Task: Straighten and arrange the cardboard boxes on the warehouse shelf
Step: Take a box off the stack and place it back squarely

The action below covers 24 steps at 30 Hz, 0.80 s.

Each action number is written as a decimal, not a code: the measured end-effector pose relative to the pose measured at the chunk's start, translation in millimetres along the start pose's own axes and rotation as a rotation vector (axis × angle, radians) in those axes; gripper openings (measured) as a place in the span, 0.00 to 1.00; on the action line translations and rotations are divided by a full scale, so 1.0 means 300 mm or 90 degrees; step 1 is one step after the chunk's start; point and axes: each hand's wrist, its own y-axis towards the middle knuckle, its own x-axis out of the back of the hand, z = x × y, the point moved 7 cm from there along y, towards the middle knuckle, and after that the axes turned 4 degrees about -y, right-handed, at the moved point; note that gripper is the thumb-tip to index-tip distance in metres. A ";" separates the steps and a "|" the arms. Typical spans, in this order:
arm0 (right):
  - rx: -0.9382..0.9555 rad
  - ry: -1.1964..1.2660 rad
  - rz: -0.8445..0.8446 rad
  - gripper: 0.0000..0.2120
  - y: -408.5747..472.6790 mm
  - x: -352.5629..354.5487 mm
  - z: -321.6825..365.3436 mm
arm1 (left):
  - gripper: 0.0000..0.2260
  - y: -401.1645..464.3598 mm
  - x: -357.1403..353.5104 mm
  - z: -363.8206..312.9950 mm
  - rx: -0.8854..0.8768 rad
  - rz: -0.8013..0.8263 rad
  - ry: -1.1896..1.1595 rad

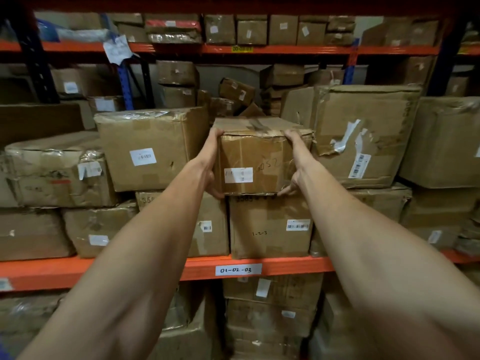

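A small taped cardboard box (255,157) with a white label and handwritten numbers sits in the middle of the shelf, on top of a larger box marked 1-2-3 (268,227). My left hand (211,162) grips its left side, fingers over the top corner and thumb under the bottom edge. My right hand (294,162) holds its right side the same way. A bigger box (150,149) stands close on its left, and a tall torn box (363,136) on its right.
The orange shelf beam (285,267) carries a tag reading 01-02-03. Several more boxes are stacked at the left (57,172), far right (441,144), behind, on the upper shelf (252,29) and below the beam (270,307). Blue uprights (124,81) stand behind.
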 end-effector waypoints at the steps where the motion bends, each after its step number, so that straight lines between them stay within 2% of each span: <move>1: 0.001 0.012 -0.017 0.60 0.022 0.008 -0.005 | 0.34 -0.025 -0.012 0.008 -0.005 -0.009 -0.006; 2: -0.002 0.016 -0.033 0.60 0.037 0.018 -0.010 | 0.33 -0.043 -0.021 0.015 -0.011 -0.009 -0.011; 5: 0.004 0.003 -0.023 0.46 -0.002 0.022 -0.016 | 0.33 -0.108 -0.032 0.029 -0.015 -0.007 -0.022; 6: 0.002 0.003 -0.015 0.45 -0.029 0.025 -0.022 | 0.33 -0.135 -0.030 0.035 -0.016 -0.011 -0.018; 12: -0.002 0.025 -0.032 0.73 -0.089 0.058 -0.065 | 0.30 -0.346 -0.001 0.076 -0.026 -0.030 -0.008; 15: 0.003 0.040 -0.031 0.76 -0.179 0.068 -0.093 | 0.31 -0.462 0.029 0.103 -0.016 -0.027 -0.016; 17: 0.009 0.115 -0.035 0.76 -0.277 0.087 -0.135 | 0.30 -0.535 0.039 0.116 -0.017 -0.019 -0.019; 18: 0.010 0.197 -0.044 0.74 -0.319 0.104 -0.170 | 0.30 -0.571 0.042 0.125 -0.019 -0.016 -0.020; 21: 0.045 0.460 -0.046 0.58 -0.425 0.142 -0.297 | 0.29 -0.635 0.053 0.140 -0.025 -0.008 -0.023; 24: 0.055 0.540 0.049 0.56 -0.466 0.110 -0.371 | 0.28 -0.658 0.083 0.150 -0.028 -0.008 -0.001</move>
